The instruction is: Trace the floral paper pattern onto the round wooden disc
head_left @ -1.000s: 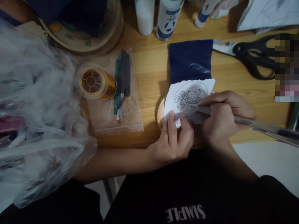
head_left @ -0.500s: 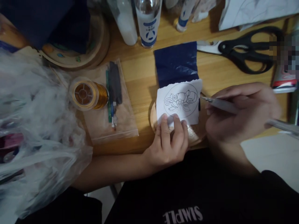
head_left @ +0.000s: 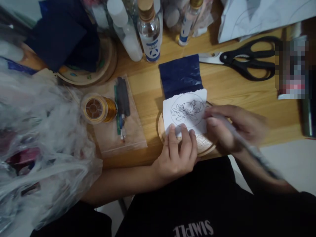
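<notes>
My left hand [head_left: 176, 153] has its fingertips on the lower edge of a small white paper [head_left: 168, 113] with a fruit-and-leaf line drawing inside a circle. Its thumb is mostly hidden. Beneath the paper sits a round wooden hoop [head_left: 161, 131], with pale fabric [head_left: 203, 142] showing at its lower right. Dark blue transfer paper [head_left: 181, 75] sticks out behind the drawing. My right hand [head_left: 227, 128] is closed around a pen [head_left: 249, 149], blurred by motion. Its fingertips are at the drawing's right edge, and the pen's tip is hidden.
Black-handled scissors [head_left: 247, 57] lie behind on the right. Bottles [head_left: 150, 39] line the back. To the left are a spool of golden thread [head_left: 100, 108], a clear bag of pens [head_left: 133, 131], a large crumpled plastic bag [head_left: 56, 138] and dark blue sheets [head_left: 59, 42].
My right hand with the pen has moved left, onto the drawing's right edge. The pen has swung to point down and right. My left hand stays on the paper; the view has shifted slightly.
</notes>
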The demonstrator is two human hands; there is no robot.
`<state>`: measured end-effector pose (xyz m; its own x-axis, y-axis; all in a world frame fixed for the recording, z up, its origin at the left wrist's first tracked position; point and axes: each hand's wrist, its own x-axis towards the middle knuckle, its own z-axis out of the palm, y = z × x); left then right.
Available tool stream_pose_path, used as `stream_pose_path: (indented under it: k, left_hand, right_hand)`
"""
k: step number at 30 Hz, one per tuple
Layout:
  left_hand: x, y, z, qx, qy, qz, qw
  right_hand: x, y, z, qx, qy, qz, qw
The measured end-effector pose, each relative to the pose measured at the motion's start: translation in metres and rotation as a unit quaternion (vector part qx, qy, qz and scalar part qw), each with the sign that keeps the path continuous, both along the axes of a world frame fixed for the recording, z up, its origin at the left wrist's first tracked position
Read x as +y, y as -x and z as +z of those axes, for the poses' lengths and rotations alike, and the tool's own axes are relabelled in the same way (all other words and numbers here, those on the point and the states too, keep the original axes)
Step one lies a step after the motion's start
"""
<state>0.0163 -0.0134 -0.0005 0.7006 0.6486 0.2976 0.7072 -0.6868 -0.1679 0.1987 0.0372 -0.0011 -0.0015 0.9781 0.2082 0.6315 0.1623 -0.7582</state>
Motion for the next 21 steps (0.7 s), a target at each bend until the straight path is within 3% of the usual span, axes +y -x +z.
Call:
stream_pose_path:
  k: [3,6,12,19,21]
  left_hand:
    - [-0.001,-0.001,-0.001,-0.007,0.006,0.004,1.000]
    - [-0.001,-0.001,-0.001,0.004,0.008,0.006,1.000]
    - [0.006,0.002,0.003,-0.021,0.008,-0.004,1.000]
    - [0.048,0.017,0.037,-0.029,0.201,-0.010,0.979]
    - [0.065,0.021,0.044,-0.034,0.218,0.002,0.975]
  right_hand:
    - [-0.006,-0.007,-0.003,-0.089,-0.122,0.124,0.981]
    - [-0.012,-0.009,-0.004,-0.163,-0.140,0.162,0.963]
    - [-0.019,-0.008,0.004,-0.289,-0.150,0.184,0.927]
    - [-0.014,-0.006,0.007,-0.295,-0.190,0.183,0.919]
    - [-0.013,-0.005,0.006,-0.290,-0.195,0.181,0.919]
